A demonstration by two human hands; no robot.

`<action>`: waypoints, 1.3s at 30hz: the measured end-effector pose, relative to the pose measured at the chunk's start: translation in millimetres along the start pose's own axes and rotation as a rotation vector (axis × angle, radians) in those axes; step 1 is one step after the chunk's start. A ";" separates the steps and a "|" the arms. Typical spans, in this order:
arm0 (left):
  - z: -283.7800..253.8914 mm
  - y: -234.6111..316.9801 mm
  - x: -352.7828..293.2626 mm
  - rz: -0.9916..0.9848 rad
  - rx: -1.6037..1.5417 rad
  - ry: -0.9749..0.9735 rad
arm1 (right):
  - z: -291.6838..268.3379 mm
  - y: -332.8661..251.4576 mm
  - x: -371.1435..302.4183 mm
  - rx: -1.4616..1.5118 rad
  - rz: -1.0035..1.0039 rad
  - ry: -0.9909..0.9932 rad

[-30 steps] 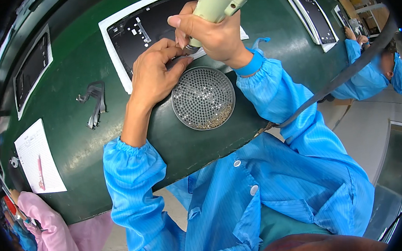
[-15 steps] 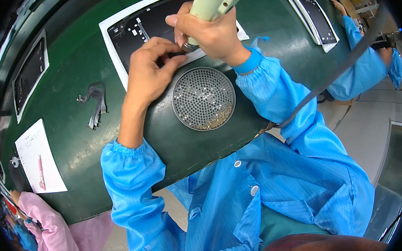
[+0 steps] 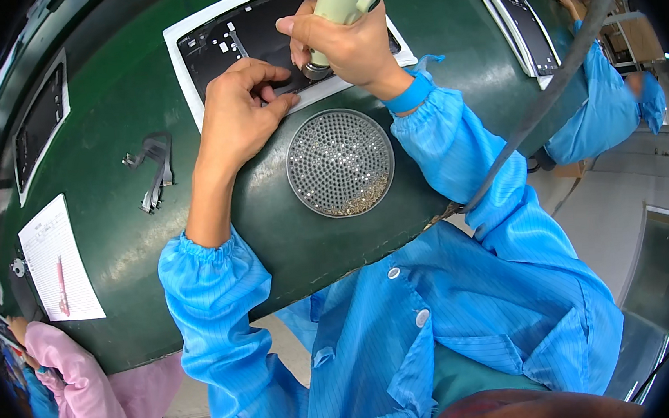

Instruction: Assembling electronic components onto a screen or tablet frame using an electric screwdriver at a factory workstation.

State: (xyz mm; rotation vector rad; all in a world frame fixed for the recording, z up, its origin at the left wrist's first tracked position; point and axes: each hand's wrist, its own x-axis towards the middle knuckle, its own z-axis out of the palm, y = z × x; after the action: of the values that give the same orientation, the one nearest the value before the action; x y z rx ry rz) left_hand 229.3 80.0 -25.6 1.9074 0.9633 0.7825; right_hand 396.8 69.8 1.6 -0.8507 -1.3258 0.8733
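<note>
My right hand [image 3: 353, 46] is wrapped round a pale green electric screwdriver [image 3: 342, 5], held tip down over the near part of a black panel [image 3: 270, 37]. The exact contact of its tip is hidden. My left hand [image 3: 242, 110] rests at the panel's near edge, its thumb and forefinger apart and nothing visible between them. The panel has a white border and small white pieces on its face. Just in front of it sits a round grey perforated tray [image 3: 336, 114], with shiny screws in many holes and a loose heap of brassy ones at its near right.
Grey flat cables [image 3: 162, 163] and a written sheet [image 3: 60, 223] with a pink pen [image 3: 62, 285] lie left on the green table [image 3: 143, 279]. More panels lie far left [image 3: 43, 126] and right [image 3: 520, 25]. A thick cable [image 3: 535, 111] crosses my right arm. Co-workers sit on both sides.
My left hand has drawn slightly left, away from the screwdriver's tip, and its thumb and forefinger have spread. The screwdriver has shifted a little left and lower in view.
</note>
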 end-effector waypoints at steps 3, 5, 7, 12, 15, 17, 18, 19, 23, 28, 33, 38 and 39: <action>-1.3 -0.9 0.8 -0.002 0.004 -0.003 | 3.2 -0.8 -2.0 0.036 0.024 0.000; -2.0 1.2 1.6 0.004 0.016 0.001 | 3.2 2.7 -5.7 0.122 0.179 0.025; -2.6 1.8 1.7 0.009 0.029 0.005 | 6.0 1.4 -6.5 0.089 0.139 0.024; -3.7 0.4 1.7 -0.015 0.021 0.005 | 7.3 1.7 -4.0 0.030 0.102 0.011; -1.9 0.0 2.8 -0.004 0.019 0.003 | -3.6 9.7 1.9 -0.051 -0.010 -0.032; -1.5 0.6 3.1 -0.004 0.024 0.003 | -6.3 9.9 3.1 -0.083 -0.024 -0.063; -1.2 1.0 3.3 -0.005 0.029 0.000 | -5.9 8.0 1.1 -0.083 -0.026 -0.064; -1.6 0.5 2.1 -0.004 0.029 0.000 | -0.1 0.7 -2.3 0.012 0.052 -0.011; -2.1 0.6 -0.2 0.009 0.018 0.011 | -5.4 8.0 2.3 -0.045 -0.012 -0.068; -2.3 0.6 -1.3 -0.006 0.009 0.006 | -1.0 1.9 0.6 -0.007 -0.027 -0.059; -3.1 2.6 -1.1 0.001 0.020 0.009 | 4.2 0.8 -7.7 0.097 0.138 -0.009; -2.5 1.7 -0.5 -0.007 0.015 0.005 | 9.6 0.5 -10.7 -0.023 0.050 -0.002; -2.4 0.7 -0.4 -0.011 -0.001 0.001 | 9.1 1.7 -10.8 -0.023 0.051 -0.002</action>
State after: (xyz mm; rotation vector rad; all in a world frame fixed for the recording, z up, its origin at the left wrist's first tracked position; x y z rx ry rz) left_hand 227.5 80.3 -23.9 1.8997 0.9738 0.7774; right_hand 387.1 61.0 -4.0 -0.9048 -1.3234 0.9002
